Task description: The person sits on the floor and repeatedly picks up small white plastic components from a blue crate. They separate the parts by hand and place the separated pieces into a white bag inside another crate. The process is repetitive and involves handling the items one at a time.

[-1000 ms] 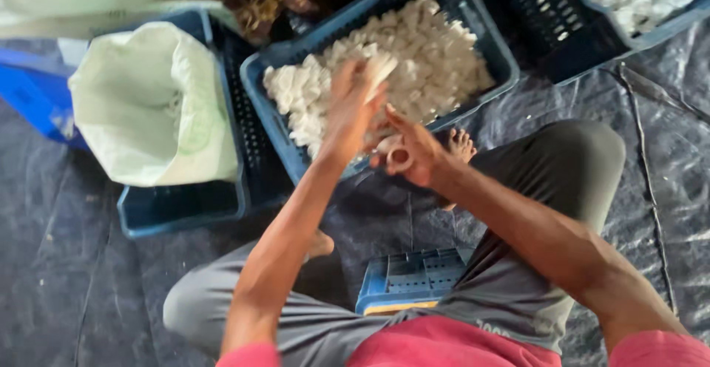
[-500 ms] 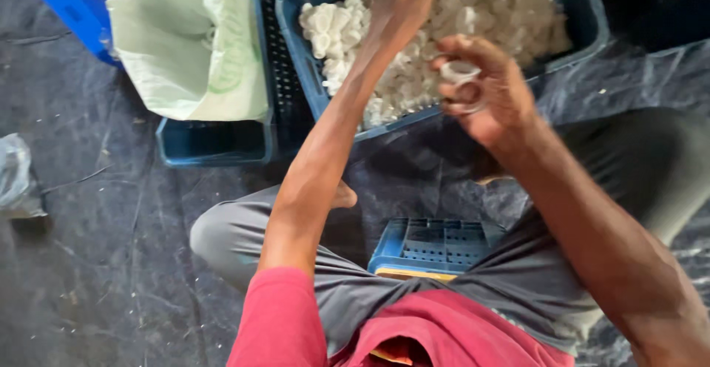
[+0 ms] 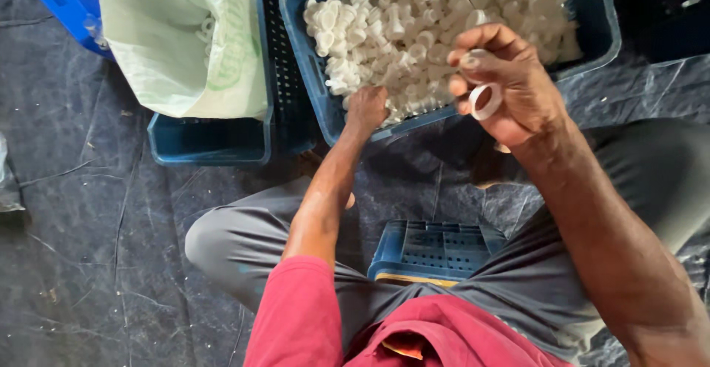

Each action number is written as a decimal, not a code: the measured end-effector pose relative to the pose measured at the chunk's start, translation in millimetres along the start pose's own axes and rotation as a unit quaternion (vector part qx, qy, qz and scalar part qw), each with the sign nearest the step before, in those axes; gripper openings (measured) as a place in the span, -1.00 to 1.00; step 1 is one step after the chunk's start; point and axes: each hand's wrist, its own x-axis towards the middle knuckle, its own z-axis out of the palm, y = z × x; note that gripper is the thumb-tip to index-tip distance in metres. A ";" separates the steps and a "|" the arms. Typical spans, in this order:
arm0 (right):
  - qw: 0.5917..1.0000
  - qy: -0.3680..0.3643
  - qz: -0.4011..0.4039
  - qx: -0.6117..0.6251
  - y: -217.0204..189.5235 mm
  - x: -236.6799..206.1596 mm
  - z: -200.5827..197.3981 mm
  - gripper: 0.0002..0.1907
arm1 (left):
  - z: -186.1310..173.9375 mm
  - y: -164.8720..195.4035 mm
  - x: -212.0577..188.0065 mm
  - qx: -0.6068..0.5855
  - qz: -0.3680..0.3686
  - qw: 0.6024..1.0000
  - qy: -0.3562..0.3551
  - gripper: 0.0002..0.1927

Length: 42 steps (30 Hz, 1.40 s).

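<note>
A blue plastic crate in front of me is filled with several small white plastic caps. My left hand reaches down into the near edge of that pile, fingers closed among the pieces. My right hand is raised above the crate's near rim, gripping a white plastic ring between its fingers, with another small white piece by the thumb. I sit cross-legged in grey trousers and a red shirt.
A white woven sack stands open inside a second blue crate to the left. A small blue crate lies between my legs. Dark crates stand at the top right. A dark plastic sheet covers the floor.
My left hand has dropped from the middle of the pile to its near edge. My right hand stays raised with the white ring. The view has shifted, bringing the crate closer.
</note>
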 end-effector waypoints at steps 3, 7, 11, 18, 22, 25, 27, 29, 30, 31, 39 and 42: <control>0.999 0.024 0.016 -0.039 6.7 2.0 2.3 -0.85 | -12.4 -1.2 -8.6 -0.097 -0.087 0.990 0.053 -0.73; 0.997 0.004 0.001 -0.078 19.2 4.0 6.0 -0.92 | -59.2 -2.3 -27.0 -0.191 -0.105 0.973 0.073 -0.58; 0.984 0.001 0.012 -0.176 38.5 5.8 18.2 -0.84 | -119.1 15.6 -53.1 -0.378 -0.123 0.916 0.059 -0.38; 0.945 0.019 0.155 -0.286 78.5 3.6 42.4 -0.62 | -173.9 71.5 -102.9 -0.381 0.047 0.917 0.107 -0.33; 0.952 -0.020 0.138 -0.273 88.8 -0.8 47.7 -0.65 | -179.4 80.6 -111.4 -0.215 0.144 0.946 0.193 -0.28; 0.957 0.010 0.137 -0.257 89.6 -1.9 50.1 -0.69 | -180.3 75.7 -112.4 -0.188 0.121 0.952 0.207 -0.41; 0.959 0.009 0.119 -0.258 89.3 -0.5 53.3 -0.69 | -181.5 69.5 -112.0 -0.129 0.077 0.975 0.163 -0.53; 0.954 0.004 0.098 -0.283 89.3 2.3 58.0 -0.69 | -182.3 64.0 -111.7 -0.122 0.073 0.976 0.167 -0.69; 0.952 0.004 0.087 -0.295 89.6 3.0 60.4 -0.69 | -182.3 62.3 -111.6 -0.121 0.072 0.976 0.167 -0.74; 0.952 -0.006 0.083 -0.295 89.4 3.2 62.5 -0.70 | -182.2 60.8 -112.6 -0.114 0.072 0.976 0.172 -0.75; 0.947 -0.073 -0.043 -0.308 91.5 -3.7 63.7 -0.79 | -183.8 55.2 -111.2 -0.178 0.035 0.971 0.155 -0.70; 0.973 -0.016 0.029 -0.228 83.6 0.5 59.4 -0.71 | -187.0 56.5 -113.6 -0.186 0.034 0.966 0.174 -0.71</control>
